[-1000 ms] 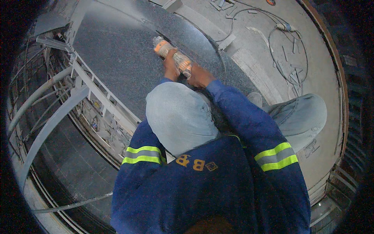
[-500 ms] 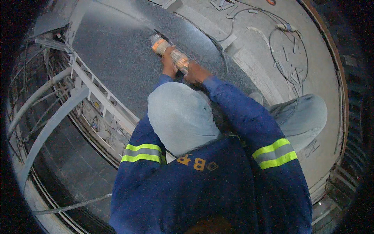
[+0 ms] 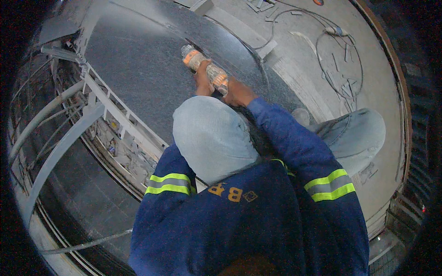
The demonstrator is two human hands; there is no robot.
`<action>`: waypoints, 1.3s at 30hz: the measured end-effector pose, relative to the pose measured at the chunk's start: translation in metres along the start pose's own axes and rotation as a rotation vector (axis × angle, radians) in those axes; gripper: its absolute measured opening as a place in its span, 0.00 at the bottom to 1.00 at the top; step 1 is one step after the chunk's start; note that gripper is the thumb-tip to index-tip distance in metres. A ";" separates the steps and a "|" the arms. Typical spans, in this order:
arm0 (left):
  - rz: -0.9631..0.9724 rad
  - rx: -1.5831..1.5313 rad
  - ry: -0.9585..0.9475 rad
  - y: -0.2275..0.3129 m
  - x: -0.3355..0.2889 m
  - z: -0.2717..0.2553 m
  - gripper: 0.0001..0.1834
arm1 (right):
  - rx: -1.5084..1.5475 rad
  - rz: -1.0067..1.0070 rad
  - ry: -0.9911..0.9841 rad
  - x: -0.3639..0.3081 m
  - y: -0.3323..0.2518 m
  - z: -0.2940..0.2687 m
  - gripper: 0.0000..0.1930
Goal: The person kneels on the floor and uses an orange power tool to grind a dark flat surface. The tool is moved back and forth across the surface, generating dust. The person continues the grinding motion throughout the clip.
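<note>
nearest is a navy jacket (image 3: pixel 230 234) with yellow-green and grey bands on its sleeves, then a bent knee (image 3: pixel 209 138) in pale denim. past it, the right hand (image 3: pixel 238 93) is clamped on the rear end of a dusty orange-and-grey power tool (image 3: pixel 214 72); its fingertips cannot be made out. a little farther, the left hand (image 3: pixel 202 80) is wrapped round the tool's middle. the tool lies slantwise over a dark speckled slab (image 3: pixel 133 69), its head near a narrow black slit (image 3: pixel 194 44); whether it touches the slab cannot be told. pale dust (image 3: pixel 131 22) spreads over the slab's far end, and well to the right a looped cable (image 3: pixel 335 31) lies on the pale floor (image 3: pixel 382 92) among thin strips (image 3: pixel 348 86).
</note>
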State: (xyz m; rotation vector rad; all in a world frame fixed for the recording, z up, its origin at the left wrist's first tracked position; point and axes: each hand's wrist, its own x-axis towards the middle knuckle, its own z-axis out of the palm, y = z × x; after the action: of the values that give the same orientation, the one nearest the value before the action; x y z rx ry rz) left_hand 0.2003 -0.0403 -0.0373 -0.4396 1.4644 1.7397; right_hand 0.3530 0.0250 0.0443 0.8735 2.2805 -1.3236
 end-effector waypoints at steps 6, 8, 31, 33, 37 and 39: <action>-0.028 -0.062 -0.055 -0.003 0.022 -0.009 0.19 | 0.079 -0.053 -0.058 0.024 0.017 0.015 0.31; -0.022 -0.041 -0.072 -0.001 0.031 -0.018 0.19 | 0.095 -0.053 -0.061 0.027 0.010 0.011 0.27; -0.038 -0.077 -0.068 -0.010 0.017 -0.008 0.17 | 0.116 -0.030 -0.041 0.014 0.017 0.013 0.32; -0.001 -0.084 -0.077 -0.009 0.031 -0.017 0.18 | 0.144 -0.080 -0.086 0.023 0.015 0.013 0.32; -0.025 0.006 -0.121 0.006 0.036 -0.013 0.20 | 0.021 -0.124 -0.061 0.041 0.009 0.014 0.31; -0.021 0.000 -0.099 0.010 0.039 -0.012 0.20 | 0.063 -0.060 -0.127 0.041 0.000 0.001 0.32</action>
State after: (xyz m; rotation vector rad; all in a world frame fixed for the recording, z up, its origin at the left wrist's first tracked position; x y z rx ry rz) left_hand 0.1661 -0.0379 -0.0611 -0.3620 1.3846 1.7206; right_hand 0.3230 0.0374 0.0197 0.7237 2.1939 -1.4415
